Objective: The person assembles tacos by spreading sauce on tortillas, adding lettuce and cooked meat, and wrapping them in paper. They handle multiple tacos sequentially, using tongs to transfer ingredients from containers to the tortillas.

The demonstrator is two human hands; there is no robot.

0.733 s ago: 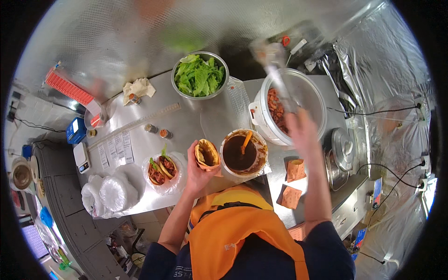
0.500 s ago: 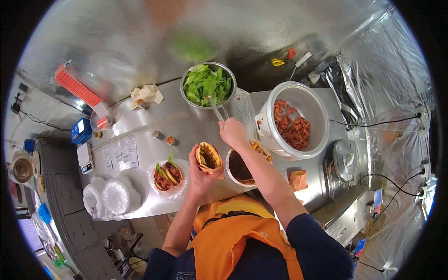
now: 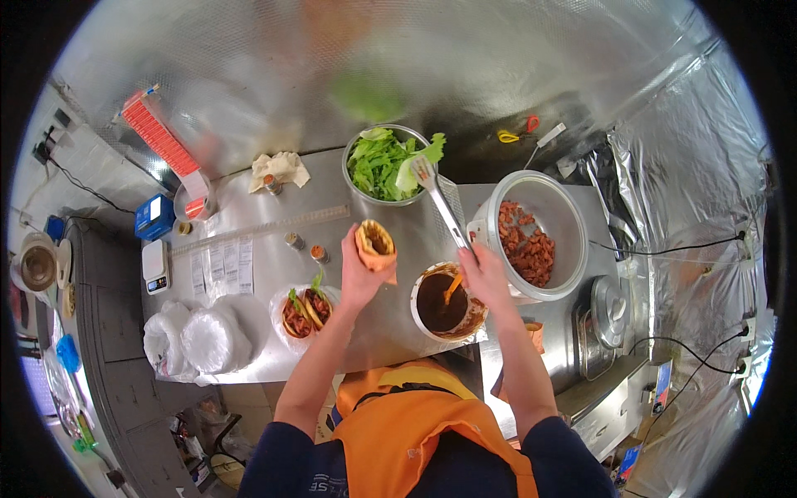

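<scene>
Paper-wrapped bread pocket (image 3: 377,248), mouth up, silver tongs (image 3: 447,208) pinching green lettuce (image 3: 433,148)

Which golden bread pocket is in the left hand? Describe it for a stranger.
Find the shiny steel table, then the bare left hand above it. It holds the golden bread pocket, wrapped in brownish paper. Unlike the two lettuce-topped breads on translucent plastic, its mouth shows no green.

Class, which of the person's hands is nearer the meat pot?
Right. The right hand is beside the meat pot; the left hand is farther away, left of the sauce tub.
</scene>
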